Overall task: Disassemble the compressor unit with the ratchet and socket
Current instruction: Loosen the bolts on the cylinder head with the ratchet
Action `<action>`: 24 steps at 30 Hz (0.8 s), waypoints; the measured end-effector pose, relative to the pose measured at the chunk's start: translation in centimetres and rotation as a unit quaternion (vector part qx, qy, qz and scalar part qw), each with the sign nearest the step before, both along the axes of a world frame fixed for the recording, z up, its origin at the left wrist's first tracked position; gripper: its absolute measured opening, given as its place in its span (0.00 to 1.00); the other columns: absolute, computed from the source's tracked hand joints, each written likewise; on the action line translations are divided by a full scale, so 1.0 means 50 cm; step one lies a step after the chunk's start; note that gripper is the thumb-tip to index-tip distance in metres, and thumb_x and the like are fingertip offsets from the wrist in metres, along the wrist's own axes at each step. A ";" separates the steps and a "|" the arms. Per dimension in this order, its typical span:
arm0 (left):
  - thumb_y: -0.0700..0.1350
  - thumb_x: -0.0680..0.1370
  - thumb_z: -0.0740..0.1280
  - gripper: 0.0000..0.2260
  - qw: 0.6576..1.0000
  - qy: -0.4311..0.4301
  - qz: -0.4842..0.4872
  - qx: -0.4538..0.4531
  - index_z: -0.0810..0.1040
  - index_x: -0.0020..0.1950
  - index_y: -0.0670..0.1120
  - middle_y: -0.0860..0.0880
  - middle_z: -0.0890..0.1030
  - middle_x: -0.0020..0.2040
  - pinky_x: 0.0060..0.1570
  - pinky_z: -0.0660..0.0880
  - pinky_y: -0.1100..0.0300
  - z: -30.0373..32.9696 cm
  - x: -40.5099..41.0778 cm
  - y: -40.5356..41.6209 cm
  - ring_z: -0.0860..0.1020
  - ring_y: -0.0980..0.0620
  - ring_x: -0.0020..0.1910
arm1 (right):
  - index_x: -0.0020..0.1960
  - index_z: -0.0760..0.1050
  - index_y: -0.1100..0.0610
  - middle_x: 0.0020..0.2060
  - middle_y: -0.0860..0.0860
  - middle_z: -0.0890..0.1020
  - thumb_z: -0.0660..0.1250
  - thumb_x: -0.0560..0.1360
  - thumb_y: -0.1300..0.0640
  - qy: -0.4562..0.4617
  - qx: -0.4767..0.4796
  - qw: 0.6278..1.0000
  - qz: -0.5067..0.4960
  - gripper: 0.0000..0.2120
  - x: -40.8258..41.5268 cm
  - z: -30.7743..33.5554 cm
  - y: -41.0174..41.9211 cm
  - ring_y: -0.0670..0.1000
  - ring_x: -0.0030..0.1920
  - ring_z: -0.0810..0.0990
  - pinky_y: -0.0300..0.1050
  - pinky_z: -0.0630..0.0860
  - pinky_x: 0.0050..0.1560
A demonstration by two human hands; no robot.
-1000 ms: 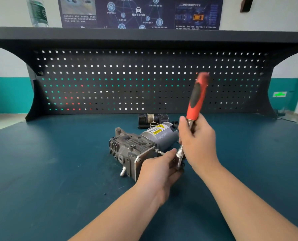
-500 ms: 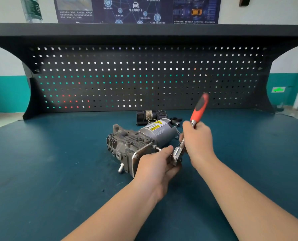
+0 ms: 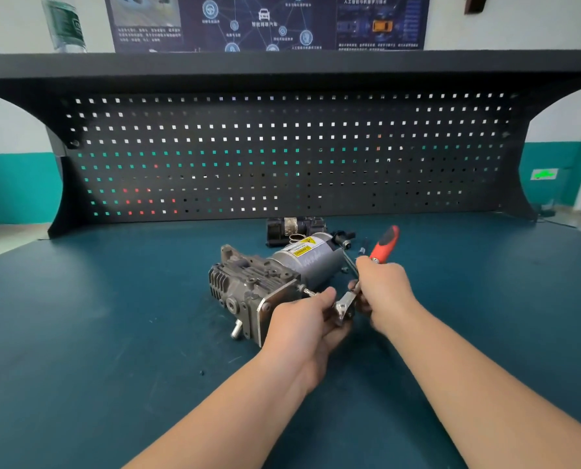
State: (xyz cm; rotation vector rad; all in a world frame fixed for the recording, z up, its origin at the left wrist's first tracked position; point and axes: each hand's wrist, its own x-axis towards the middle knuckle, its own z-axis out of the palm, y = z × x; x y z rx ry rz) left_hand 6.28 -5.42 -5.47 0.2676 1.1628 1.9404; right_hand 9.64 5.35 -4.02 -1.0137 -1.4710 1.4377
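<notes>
The compressor unit (image 3: pixel 275 282) lies on its side on the blue-green bench (image 3: pixel 96 333), just ahead of and to the left of both hands, its finned cast head pointing away to the left and its grey motor can with the yellow label running back to the right. The left hand (image 3: pixel 307 328) is curled around the head end of the ratchet (image 3: pixel 346 304), steadying it where a slim bolt or extension (image 3: pixel 307 292) reaches into the plate of the unit; whether a socket is seated there cannot be made out. The right hand (image 3: pixel 385 292) is wrapped around the ratchet's shaft just below its red grip (image 3: pixel 385 245), which sticks out beyond the knuckles. The unit looks like solid cast metal, heavy and rigid enough to sit put, though the round can might let it roll under torque, so the flat plate or finned block seems the sounder place to brace. Behind the hands, a dark smaller part (image 3: pixel 294 228) sits at the foot of the pegboard (image 3: pixel 282 157)
</notes>
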 end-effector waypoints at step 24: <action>0.47 0.81 0.61 0.09 0.996 -0.046 0.065 0.033 0.76 0.51 0.42 0.41 0.82 0.40 0.40 0.79 0.54 0.000 0.000 -0.002 0.82 0.47 0.35 | 0.34 0.68 0.58 0.18 0.50 0.74 0.59 0.76 0.57 0.006 0.057 0.998 0.000 0.12 0.001 0.008 0.003 0.45 0.14 0.65 0.35 0.62 0.21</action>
